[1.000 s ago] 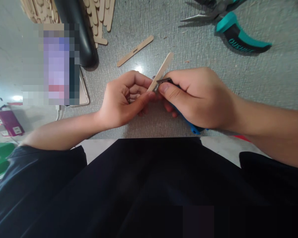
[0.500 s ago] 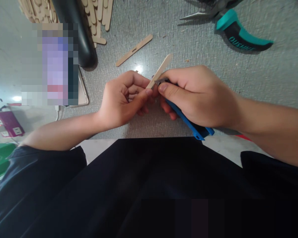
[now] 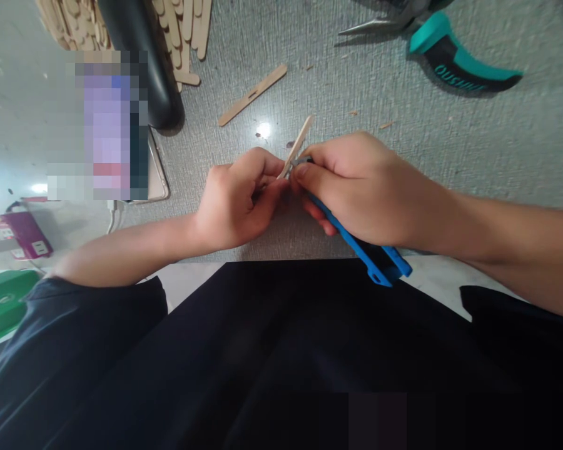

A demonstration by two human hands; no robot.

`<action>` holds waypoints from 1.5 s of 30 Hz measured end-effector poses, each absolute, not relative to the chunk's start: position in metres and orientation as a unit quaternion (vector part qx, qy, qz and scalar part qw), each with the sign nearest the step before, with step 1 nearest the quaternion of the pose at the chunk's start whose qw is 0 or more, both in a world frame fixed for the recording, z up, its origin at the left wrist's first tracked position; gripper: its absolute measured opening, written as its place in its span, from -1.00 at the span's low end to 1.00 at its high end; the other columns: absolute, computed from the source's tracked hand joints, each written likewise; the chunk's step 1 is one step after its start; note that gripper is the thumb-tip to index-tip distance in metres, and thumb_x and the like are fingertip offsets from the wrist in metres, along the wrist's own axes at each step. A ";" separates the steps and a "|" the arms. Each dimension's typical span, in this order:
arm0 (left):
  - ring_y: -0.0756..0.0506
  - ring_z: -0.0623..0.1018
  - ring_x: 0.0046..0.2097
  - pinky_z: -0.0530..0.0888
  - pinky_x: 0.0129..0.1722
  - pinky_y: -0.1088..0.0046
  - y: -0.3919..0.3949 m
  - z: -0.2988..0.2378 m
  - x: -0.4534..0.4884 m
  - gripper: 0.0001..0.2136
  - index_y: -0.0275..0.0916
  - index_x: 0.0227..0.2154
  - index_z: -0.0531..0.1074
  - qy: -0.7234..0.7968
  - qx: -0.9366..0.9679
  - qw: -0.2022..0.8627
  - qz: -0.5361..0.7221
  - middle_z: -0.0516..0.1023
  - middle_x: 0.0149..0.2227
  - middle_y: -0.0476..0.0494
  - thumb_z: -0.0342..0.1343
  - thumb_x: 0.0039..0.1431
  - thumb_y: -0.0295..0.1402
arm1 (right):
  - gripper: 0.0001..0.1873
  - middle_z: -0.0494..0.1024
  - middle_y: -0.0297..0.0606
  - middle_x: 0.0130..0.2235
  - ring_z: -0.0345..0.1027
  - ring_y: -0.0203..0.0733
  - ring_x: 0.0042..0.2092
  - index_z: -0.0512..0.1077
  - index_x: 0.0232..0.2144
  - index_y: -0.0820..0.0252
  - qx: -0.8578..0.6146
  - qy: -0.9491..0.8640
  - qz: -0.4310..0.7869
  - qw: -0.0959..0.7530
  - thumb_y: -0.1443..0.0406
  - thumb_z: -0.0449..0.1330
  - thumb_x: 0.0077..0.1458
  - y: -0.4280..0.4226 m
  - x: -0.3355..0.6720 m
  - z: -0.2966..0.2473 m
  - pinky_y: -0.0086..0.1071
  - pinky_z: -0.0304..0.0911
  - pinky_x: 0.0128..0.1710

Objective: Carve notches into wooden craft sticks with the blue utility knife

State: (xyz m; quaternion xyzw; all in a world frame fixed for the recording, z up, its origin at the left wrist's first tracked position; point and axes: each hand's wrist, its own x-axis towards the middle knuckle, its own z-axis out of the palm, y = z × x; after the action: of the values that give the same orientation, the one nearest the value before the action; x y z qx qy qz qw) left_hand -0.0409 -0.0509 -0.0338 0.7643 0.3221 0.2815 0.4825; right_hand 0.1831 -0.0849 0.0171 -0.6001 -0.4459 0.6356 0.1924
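Note:
Between the thumb and fingers of my left hand (image 3: 241,200) is a wooden craft stick (image 3: 300,139), pinched near its lower end and slanting up to the right. My right hand (image 3: 363,190) is closed around a blue-handled utility knife (image 3: 356,244). Its blade tip meets the stick just above my left fingertips; how deep it goes I cannot tell. Beyond my hands, a second craft stick (image 3: 253,95) with a small slot in its middle lies on the grey table (image 3: 319,94).
Needle-nose pliers (image 3: 466,59) with teal and black handles lie at the upper right. More craft sticks (image 3: 187,28) are heaped at the upper left beside a black rounded object (image 3: 145,62). A pale device (image 3: 157,165) with a cable lies left. Small wood chips dot the table.
The stick in my left hand has turned, now showing a narrower side and sitting slightly lower. The knife's handle end has shifted down and right. A wood chip now shows right of the stick.

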 end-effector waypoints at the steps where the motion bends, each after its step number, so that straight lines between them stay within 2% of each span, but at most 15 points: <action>1: -0.04 0.70 -0.38 0.54 -0.41 0.35 -0.051 -0.034 -0.041 -0.83 -0.05 -0.07 0.55 0.316 0.764 0.487 0.282 0.78 -0.33 0.02 0.26 0.74 -0.15 | -0.37 0.44 -0.34 -0.64 0.35 -0.23 -0.66 0.32 -0.56 0.04 -0.603 -0.443 0.636 0.189 0.41 0.13 0.67 -0.085 0.182 0.017 -0.31 0.22 -0.67; 5: -0.05 0.69 -0.39 0.56 -0.38 0.32 -0.049 -0.036 -0.042 -0.85 -0.05 -0.08 0.56 0.312 0.761 0.497 0.278 0.77 -0.35 0.03 0.26 0.72 -0.18 | -0.36 0.43 -0.35 -0.66 0.32 -0.25 -0.69 0.31 -0.57 0.03 -0.600 -0.433 0.644 0.195 0.42 0.10 0.67 -0.083 0.180 0.016 -0.32 0.14 -0.71; 8: -0.04 0.69 -0.39 0.57 -0.35 0.31 -0.048 -0.037 -0.042 -0.85 -0.04 -0.08 0.56 0.306 0.767 0.491 0.278 0.77 -0.35 0.04 0.25 0.73 -0.19 | -0.35 0.45 -0.33 -0.67 0.33 -0.26 -0.68 0.35 -0.59 0.04 -0.593 -0.427 0.652 0.202 0.45 0.11 0.65 -0.082 0.181 0.017 -0.33 0.15 -0.71; 13: -0.02 0.71 -0.39 0.58 -0.39 0.37 -0.047 -0.038 -0.042 -0.80 -0.04 -0.08 0.55 0.307 0.764 0.490 0.286 0.77 -0.36 0.06 0.29 0.73 -0.10 | -0.36 0.45 -0.37 -0.66 0.30 -0.27 -0.68 0.37 -0.59 0.05 -0.553 -0.434 0.677 0.216 0.31 0.24 0.66 -0.081 0.185 0.014 -0.34 0.11 -0.72; 18: 0.00 0.77 -0.43 0.60 -0.53 0.48 -0.044 -0.033 -0.039 -0.77 -0.06 -0.10 0.52 0.282 0.683 0.606 0.295 0.80 -0.35 0.06 0.36 0.70 -0.11 | -0.36 0.44 -0.41 -0.65 0.33 -0.31 -0.64 0.39 -0.56 0.08 -0.537 -0.433 0.685 0.232 0.37 0.18 0.69 -0.079 0.188 0.018 -0.36 0.20 -0.62; 23: -0.06 0.85 -0.36 0.75 -0.47 0.50 -0.040 -0.030 -0.037 -0.74 -0.12 -0.11 0.51 0.263 0.611 0.688 0.290 0.85 -0.29 0.01 0.41 0.66 -0.13 | -0.40 0.46 -0.43 -0.60 0.32 -0.35 -0.61 0.45 -0.52 0.11 -0.471 -0.447 0.705 0.285 0.47 0.14 0.66 -0.077 0.193 0.018 -0.39 0.21 -0.61; 25: -0.08 0.85 -0.37 0.77 -0.47 0.49 -0.039 -0.029 -0.038 -0.73 -0.13 -0.11 0.53 0.264 0.599 0.699 0.286 0.85 -0.31 0.02 0.42 0.65 -0.11 | -0.44 0.47 -0.41 -0.55 0.34 -0.34 -0.58 0.46 -0.48 0.12 -0.453 -0.445 0.716 0.292 0.42 0.17 0.68 -0.078 0.196 0.015 -0.40 0.24 -0.58; 28: -0.09 0.85 -0.38 0.78 -0.47 0.44 -0.038 -0.029 -0.039 -0.67 -0.13 -0.08 0.55 0.279 0.581 0.716 0.270 0.85 -0.28 0.01 0.47 0.59 -0.02 | -0.49 0.49 -0.39 -0.48 0.36 -0.33 -0.54 0.47 -0.42 0.13 -0.425 -0.433 0.735 0.301 0.23 0.27 0.70 -0.080 0.200 0.009 -0.41 0.27 -0.55; 32: -0.11 0.86 -0.35 0.79 -0.46 0.45 -0.037 -0.027 -0.039 -0.63 -0.14 -0.10 0.55 0.284 0.554 0.739 0.258 0.86 -0.26 -0.03 0.52 0.54 0.01 | -0.48 0.51 -0.40 -0.44 0.37 -0.33 -0.52 0.50 -0.35 0.14 -0.381 -0.416 0.759 0.324 0.00 0.40 0.64 -0.080 0.202 0.000 -0.42 0.29 -0.57; 39: -0.08 0.87 -0.32 0.81 -0.42 0.45 -0.038 -0.025 -0.037 -0.64 -0.14 -0.11 0.55 0.280 0.552 0.741 0.262 0.88 -0.22 -0.02 0.50 0.57 0.00 | -0.48 0.54 -0.41 -0.45 0.38 -0.34 -0.52 0.53 -0.34 0.14 -0.385 -0.430 0.746 0.333 -0.04 0.42 0.62 -0.081 0.202 -0.003 -0.44 0.31 -0.57; 41: -0.08 0.87 -0.31 0.81 -0.40 0.45 -0.040 -0.026 -0.038 -0.64 -0.14 -0.09 0.55 0.290 0.560 0.729 0.267 0.87 -0.23 -0.02 0.48 0.58 0.01 | -0.51 0.53 -0.41 -0.48 0.38 -0.35 -0.53 0.53 -0.36 0.14 -0.400 -0.438 0.728 0.343 0.06 0.38 0.65 -0.082 0.200 -0.002 -0.44 0.31 -0.56; 45: -0.08 0.88 -0.28 0.80 -0.38 0.45 -0.041 -0.028 -0.037 -0.69 -0.15 -0.08 0.55 0.306 0.565 0.716 0.272 0.87 -0.23 -0.03 0.46 0.61 -0.05 | -0.54 0.53 -0.42 -0.51 0.39 -0.35 -0.55 0.49 -0.39 0.11 -0.455 -0.455 0.691 0.330 0.40 0.17 0.68 -0.082 0.195 0.002 -0.42 0.29 -0.56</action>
State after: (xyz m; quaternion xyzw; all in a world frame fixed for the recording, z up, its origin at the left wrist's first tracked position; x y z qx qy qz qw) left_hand -0.0373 -0.0411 -0.0282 0.5652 0.3061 0.2725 0.7160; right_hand 0.1954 -0.0823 0.0023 -0.4555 -0.4548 0.6907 0.3296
